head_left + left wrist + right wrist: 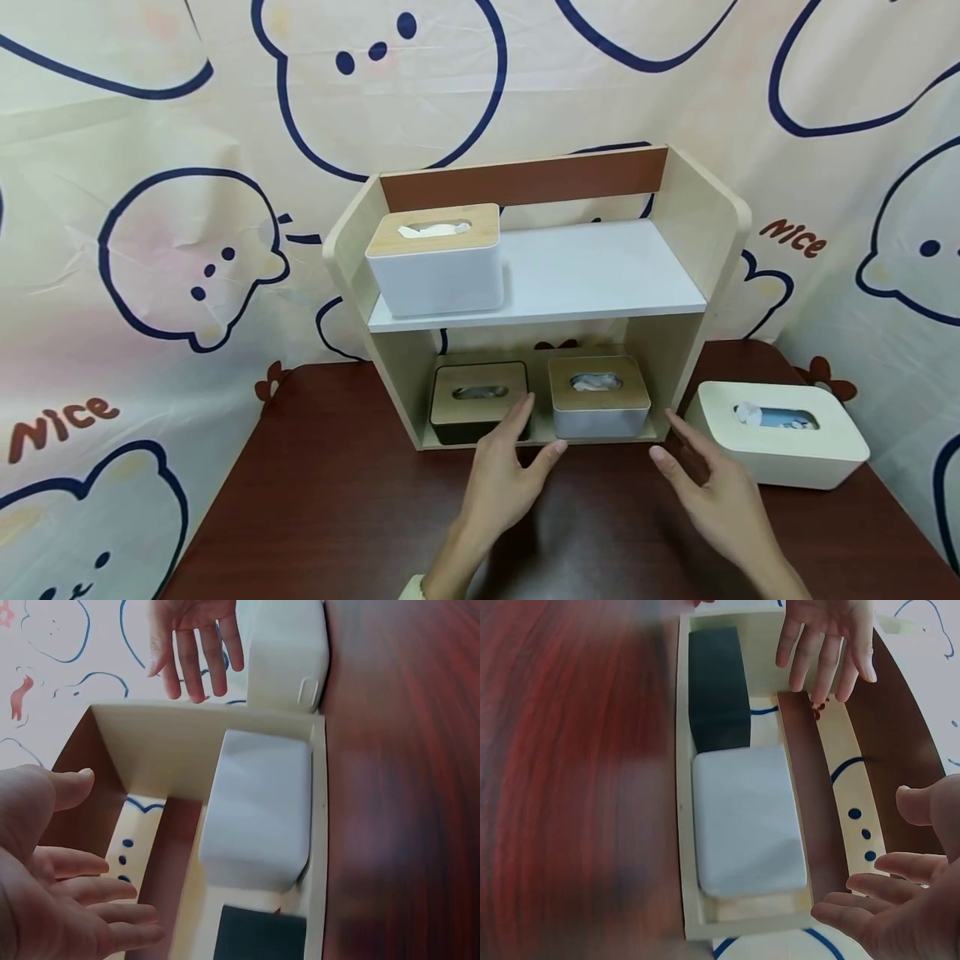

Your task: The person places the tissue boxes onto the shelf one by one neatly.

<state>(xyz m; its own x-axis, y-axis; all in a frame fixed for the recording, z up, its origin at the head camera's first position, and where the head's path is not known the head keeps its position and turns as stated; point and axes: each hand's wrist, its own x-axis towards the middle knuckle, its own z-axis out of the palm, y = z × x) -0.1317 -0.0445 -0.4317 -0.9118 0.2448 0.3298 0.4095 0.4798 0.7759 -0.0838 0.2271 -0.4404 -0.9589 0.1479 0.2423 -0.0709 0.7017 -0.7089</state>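
Note:
My left hand (501, 477) is held in front of the two-tier shelf (675, 350), fingers extended and holding nothing. Behind its fingertips, on the lower tier, sits a dark tissue box (480, 392) with a wooden lid. To the right of that is a grey-white tissue box (600, 400), also wood-topped, with tissue showing in its slot. My right hand (718, 493) hovers with straight fingers between the shelf's right side and a cream tissue box (787, 458). Both wrist views show the hands spread and free of any object.
A larger white tissue box (438, 275) with a wooden lid stands on the left of the upper tier (600, 267). The shelf rests on a dark reddish-brown table (337, 508). A curtain (195, 250) printed with bear outlines hangs close behind and at both sides.

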